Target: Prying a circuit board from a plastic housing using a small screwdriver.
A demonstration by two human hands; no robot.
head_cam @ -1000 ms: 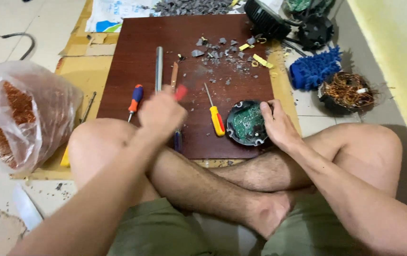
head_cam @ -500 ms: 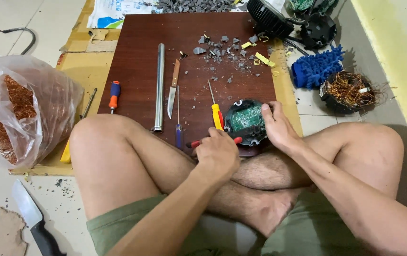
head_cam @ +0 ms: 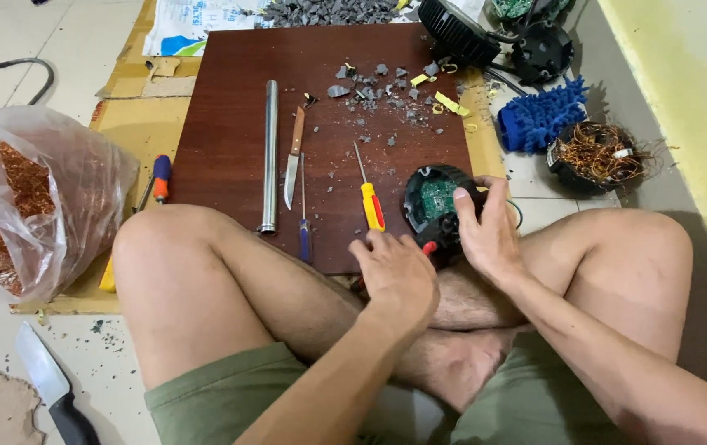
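Now — left hand [head_cam: 399,272] pinching red-handled tool [head_cam: 429,246] | right hand [head_cam: 485,231] clasping round black housing [head_cam: 436,202] — on board [head_cam: 230,124]

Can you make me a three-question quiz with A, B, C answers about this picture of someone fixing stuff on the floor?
1. Where does the metal tube lie?
A. On the brown board
B. Inside the plastic bag
C. On the person's knee

2. What colour is the handle of the screwdriver nearest the hands?
A. Green
B. Yellow
C. White

3. What is the right hand doing?
A. Lying flat on the floor
B. Lifting the knife
C. Gripping the round black casing

Answers:
1. A: the tube rests lengthwise on the brown board, left of the knife.
2. B: its handle is yellow with a red tip.
3. C: its fingers wrap the round black casing, which shows a green circuit board; the left hand holds a red-handled tool beside it.
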